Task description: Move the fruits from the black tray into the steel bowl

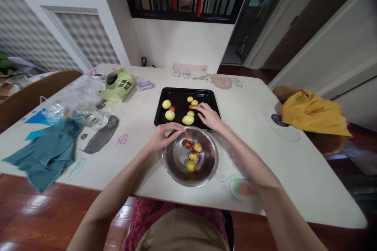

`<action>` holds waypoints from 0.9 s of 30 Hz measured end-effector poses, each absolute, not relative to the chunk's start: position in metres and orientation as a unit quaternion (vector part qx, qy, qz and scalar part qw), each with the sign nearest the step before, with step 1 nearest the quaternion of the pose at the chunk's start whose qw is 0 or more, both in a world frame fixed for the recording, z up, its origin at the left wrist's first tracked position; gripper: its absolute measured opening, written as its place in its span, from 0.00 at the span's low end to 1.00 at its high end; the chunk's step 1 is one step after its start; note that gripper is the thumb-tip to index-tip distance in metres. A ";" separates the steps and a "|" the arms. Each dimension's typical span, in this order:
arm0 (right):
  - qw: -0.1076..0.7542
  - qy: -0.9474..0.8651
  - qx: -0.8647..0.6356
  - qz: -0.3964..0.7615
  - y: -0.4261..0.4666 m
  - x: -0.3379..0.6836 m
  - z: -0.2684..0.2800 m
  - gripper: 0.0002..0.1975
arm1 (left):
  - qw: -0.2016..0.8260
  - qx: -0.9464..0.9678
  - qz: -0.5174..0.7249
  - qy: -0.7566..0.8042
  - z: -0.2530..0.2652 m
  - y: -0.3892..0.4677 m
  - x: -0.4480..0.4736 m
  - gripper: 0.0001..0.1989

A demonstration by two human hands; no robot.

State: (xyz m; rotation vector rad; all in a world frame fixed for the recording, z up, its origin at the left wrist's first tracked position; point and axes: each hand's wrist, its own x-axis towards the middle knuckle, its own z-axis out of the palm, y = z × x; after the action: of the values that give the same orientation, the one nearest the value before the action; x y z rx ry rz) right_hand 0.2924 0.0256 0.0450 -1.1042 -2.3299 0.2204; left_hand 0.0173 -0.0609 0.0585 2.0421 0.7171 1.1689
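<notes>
A steel bowl (176, 172) stands near the table's front edge with several jujubes in it, such as a yellow-green jujube (191, 165) and a reddish-brown jujube (187, 143). My left hand (165, 135) is closed on its far left rim, thumb bent to the inner side. Behind the bowl lies a black baking tray (179, 93) with more jujubes: a pale green one (188, 120) at the front and others in two loose clusters. Over the tray's right cluster, my right hand (207, 115) pinches a red-brown jujube (191, 108), partly hidden by the fingertips.
To the left are a teal cloth (53, 151), clear plastic packaging (88, 113) and a light green paper bag (122, 86). A small purple packet (145, 85) lies near the bag. A yellow cloth (313, 111) hangs over a chair on the right. Drawings mark the white tabletop (294, 180).
</notes>
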 end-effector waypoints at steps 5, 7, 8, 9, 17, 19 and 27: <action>0.189 -0.900 -0.389 0.049 0.043 0.290 0.036 0.24 | 0.382 0.762 0.447 0.271 0.052 -0.062 0.014 0.13; 0.177 -0.904 -0.387 0.034 0.043 0.293 0.033 0.23 | 0.400 0.755 0.446 0.265 0.050 -0.064 0.016 0.13; 0.176 -0.904 -0.388 0.031 0.042 0.294 0.033 0.21 | 0.409 0.752 0.446 0.261 0.048 -0.065 0.017 0.13; 0.178 -0.903 -0.390 0.032 0.041 0.296 0.032 0.19 | 0.416 0.749 0.447 0.257 0.047 -0.065 0.018 0.13; 0.217 -0.886 -0.393 0.117 0.033 0.297 0.035 0.12 | 0.422 0.735 0.463 0.261 0.046 -0.067 0.019 0.13; 0.224 -0.879 -0.400 0.130 0.032 0.297 0.034 0.12 | 0.418 0.736 0.463 0.263 0.047 -0.067 0.018 0.13; 0.267 -0.868 -0.406 0.098 0.012 0.305 0.044 0.16 | 0.399 0.749 0.458 0.266 0.044 -0.067 0.017 0.15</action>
State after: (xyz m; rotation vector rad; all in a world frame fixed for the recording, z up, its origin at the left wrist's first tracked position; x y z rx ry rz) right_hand 0.3051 0.0116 0.0443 -1.0972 -2.3442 0.2639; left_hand 0.0168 -0.0667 0.0442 1.8944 0.6736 1.1591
